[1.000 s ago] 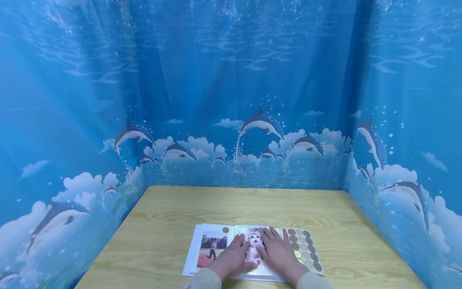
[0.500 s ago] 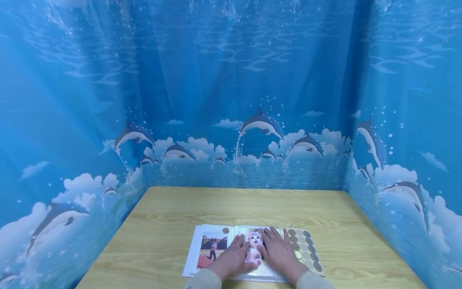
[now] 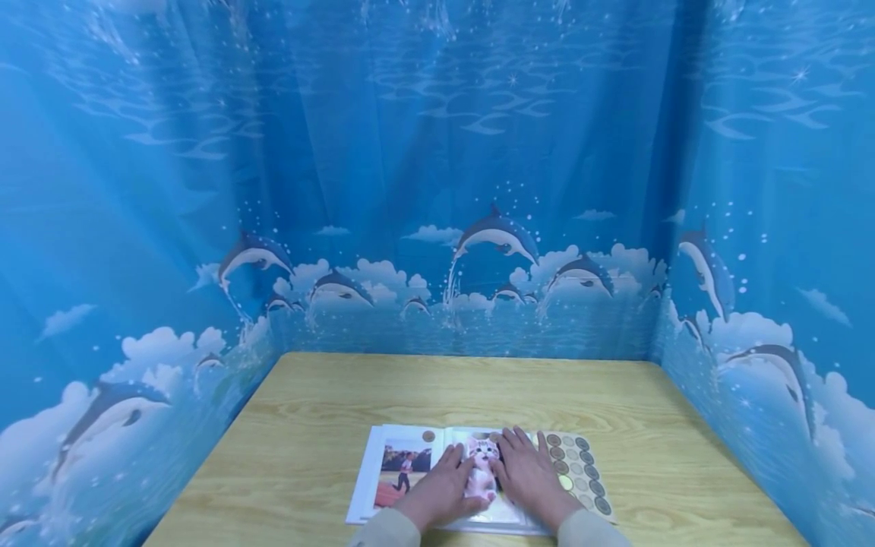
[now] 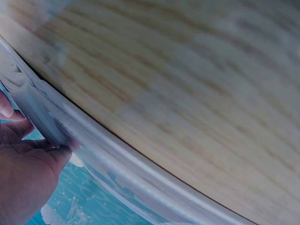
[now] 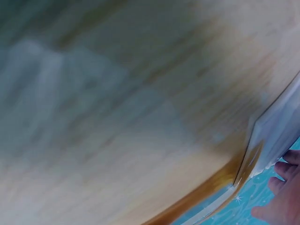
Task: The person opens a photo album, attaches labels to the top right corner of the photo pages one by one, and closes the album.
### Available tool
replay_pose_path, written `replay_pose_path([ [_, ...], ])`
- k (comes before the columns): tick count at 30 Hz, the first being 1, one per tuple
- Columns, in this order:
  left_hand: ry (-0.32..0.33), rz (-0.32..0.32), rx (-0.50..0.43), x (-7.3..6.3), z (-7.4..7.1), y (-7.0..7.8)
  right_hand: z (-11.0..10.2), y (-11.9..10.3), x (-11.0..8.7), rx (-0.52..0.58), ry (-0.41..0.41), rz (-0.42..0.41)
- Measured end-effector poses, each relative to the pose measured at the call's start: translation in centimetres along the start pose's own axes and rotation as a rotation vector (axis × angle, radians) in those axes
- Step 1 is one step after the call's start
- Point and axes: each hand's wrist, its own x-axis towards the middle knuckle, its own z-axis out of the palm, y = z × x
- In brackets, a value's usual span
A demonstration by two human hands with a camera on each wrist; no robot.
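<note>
A white photo album [image 3: 365, 479] lies spread on the table. On its right page sits a kitten picture [image 3: 482, 480], pale pink and white. My left hand [image 3: 443, 486] rests on the page at the picture's left side, fingers extended, thumb near its lower edge. At the picture's right side my right hand [image 3: 535, 475] presses down with fingers straight and spread, its thumb tip at the kitten. In the left wrist view the hand [image 4: 28, 173] reaches over the album's edge [image 4: 108, 145]. The right wrist view catches the fingers at the album's pages [image 5: 276, 129].
A tan sheet of coin-like discs [image 3: 582, 469] sticks out from the album's right side. The left page carries a photo of a running person [image 3: 403, 475] and a brown disc [image 3: 428, 436]. Wood-grain table [image 3: 437, 387] surrounds them, with dolphin-print curtains [image 3: 437, 152] behind and on both sides.
The right thumb has shifted very slightly beside the kitten picture. Otherwise both hands, the album and the coin-like sheet stay where they were.
</note>
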Motion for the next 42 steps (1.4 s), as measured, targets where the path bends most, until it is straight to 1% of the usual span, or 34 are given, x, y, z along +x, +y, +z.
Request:
replay_pose_path([
  [6,-0.001,0.01,-0.012,0.0,0.1,0.0,0.1,0.0,0.5,0.008,-0.015,0.021],
  [10,0.005,0.02,-0.036,0.0,0.3,0.0,0.2,0.0,0.7,0.011,-0.035,0.032],
  [15,-0.001,0.022,-0.038,0.1,0.5,0.1,0.3,-0.3,0.8,0.028,-0.054,0.014],
  [21,-0.013,-0.002,-0.046,0.3,0.7,0.0,0.2,-0.8,0.6,0.023,-0.062,-0.008],
  [25,-0.013,-0.01,-0.047,0.3,0.5,0.0,0.0,-1.0,0.4,0.023,-0.058,-0.011],
  [30,-0.006,0.0,-0.031,0.3,0.4,-0.1,0.1,-0.8,0.0,0.035,-0.033,-0.01],
  [35,-0.005,0.007,-0.026,0.2,0.4,-0.2,0.0,-0.8,-0.3,0.05,-0.025,-0.009],
  [42,-0.009,0.006,-0.024,0.1,0.2,-0.3,-0.5,-0.5,-0.6,0.039,-0.019,0.023],
])
